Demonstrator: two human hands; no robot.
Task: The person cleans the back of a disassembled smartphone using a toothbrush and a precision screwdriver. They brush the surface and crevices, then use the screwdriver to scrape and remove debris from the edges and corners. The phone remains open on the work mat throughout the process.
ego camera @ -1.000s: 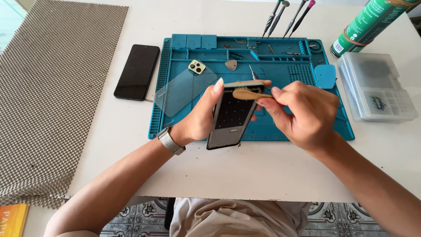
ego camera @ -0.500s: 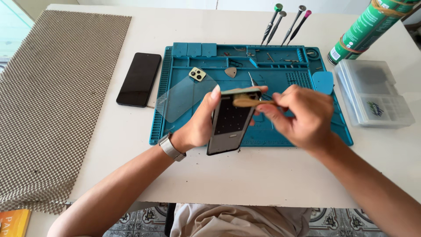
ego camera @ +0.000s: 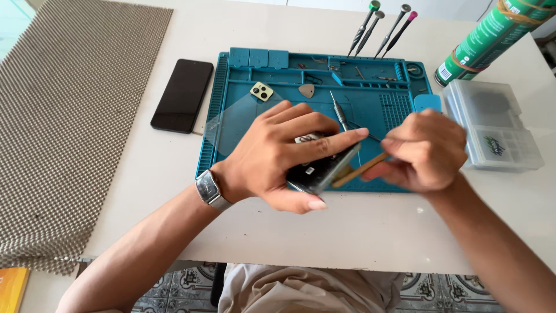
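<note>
Since half a second ago the left hand [ego camera: 284,153] has turned the phone [ego camera: 320,168] over and tipped it flat, so its fingers now lie across the top where before it stood upright with the dark face showing. That hand is closed round the phone, thumb under the near edge, forefinger stretched along the far edge.

Right hand [ego camera: 425,152] is curled shut on a thin tan stick [ego camera: 359,170] (a pry tool by the look), and the stick's tip sits at the phone's right edge; whether it's actually in the seam, can't tell.

All this hovers over the near middle of the blue mat [ego camera: 370,98] on the white surface [ego camera: 347,232]. On the mat: a metal screwdriver [ego camera: 339,111] just far of the hands, a small camera module [ego camera: 262,91], a grey pick [ego camera: 306,90], a clear sheet [ego camera: 231,124] at the left edge.

Off the mat, a black phone [ego camera: 182,95] lies left, a clear box [ego camera: 492,124] right, a green can [ego camera: 492,35] far right, and four screwdrivers [ego camera: 379,26] far. Mesh mat [ego camera: 69,116] covers the left.
</note>
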